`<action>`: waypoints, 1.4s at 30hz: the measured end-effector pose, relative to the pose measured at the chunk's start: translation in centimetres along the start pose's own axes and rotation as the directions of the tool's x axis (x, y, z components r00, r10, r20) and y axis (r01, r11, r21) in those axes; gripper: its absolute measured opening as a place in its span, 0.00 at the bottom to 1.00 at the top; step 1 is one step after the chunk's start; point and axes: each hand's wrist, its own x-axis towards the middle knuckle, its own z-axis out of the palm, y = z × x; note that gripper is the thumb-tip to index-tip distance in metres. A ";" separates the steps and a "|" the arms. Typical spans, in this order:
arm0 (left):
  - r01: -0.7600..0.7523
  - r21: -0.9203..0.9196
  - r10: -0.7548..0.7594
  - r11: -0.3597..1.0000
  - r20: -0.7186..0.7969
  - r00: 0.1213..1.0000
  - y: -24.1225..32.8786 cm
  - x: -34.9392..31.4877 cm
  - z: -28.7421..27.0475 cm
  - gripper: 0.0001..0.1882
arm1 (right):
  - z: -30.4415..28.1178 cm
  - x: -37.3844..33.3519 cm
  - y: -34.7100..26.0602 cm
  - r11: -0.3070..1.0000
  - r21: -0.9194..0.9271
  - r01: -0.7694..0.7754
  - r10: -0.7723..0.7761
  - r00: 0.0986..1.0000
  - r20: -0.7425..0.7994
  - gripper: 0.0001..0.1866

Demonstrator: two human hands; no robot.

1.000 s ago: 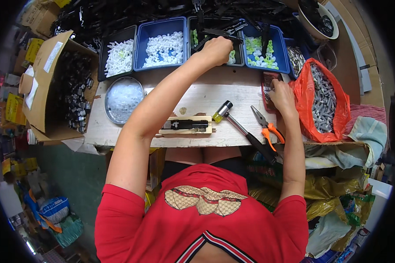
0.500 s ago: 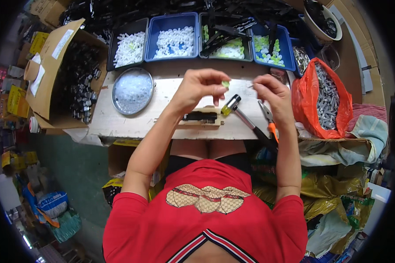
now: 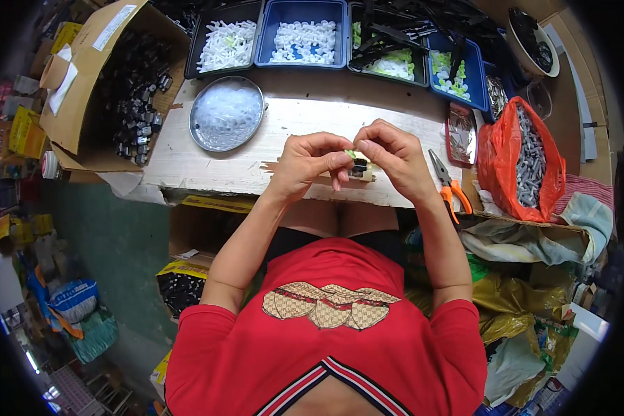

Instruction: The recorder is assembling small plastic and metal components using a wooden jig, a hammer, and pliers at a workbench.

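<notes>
green piece [image 3: 350,153] in left hand [image 3: 310,164]

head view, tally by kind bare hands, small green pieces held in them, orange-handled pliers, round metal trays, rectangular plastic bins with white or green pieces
Bare hands: 2 (left hand, right hand)
Small green piece: 1
Orange-handled pliers: 1
Round metal tray: 1
Rectangular plastic bins: 4 (left to right: first bin, second bin, third bin, fourth bin)
Total: 9
</notes>
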 end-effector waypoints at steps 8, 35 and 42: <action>-0.095 -0.079 0.083 0.992 -0.142 0.986 -1.1 -0.8 -1.2 0.08 | 2.9 0.0 1.2 0.904 -0.325 0.277 -0.333 0.934 -0.128 0.07; -0.226 0.972 0.225 0.058 0.208 0.952 0.9 -0.1 -2.5 0.11 | 1.7 -0.6 3.8 0.650 -0.680 0.339 -0.367 0.924 0.110 0.05; -0.397 0.871 -0.077 -0.289 0.393 0.916 3.9 5.4 2.2 0.11 | -7.5 -2.4 4.6 0.667 -0.738 0.106 -0.345 0.921 -0.179 0.05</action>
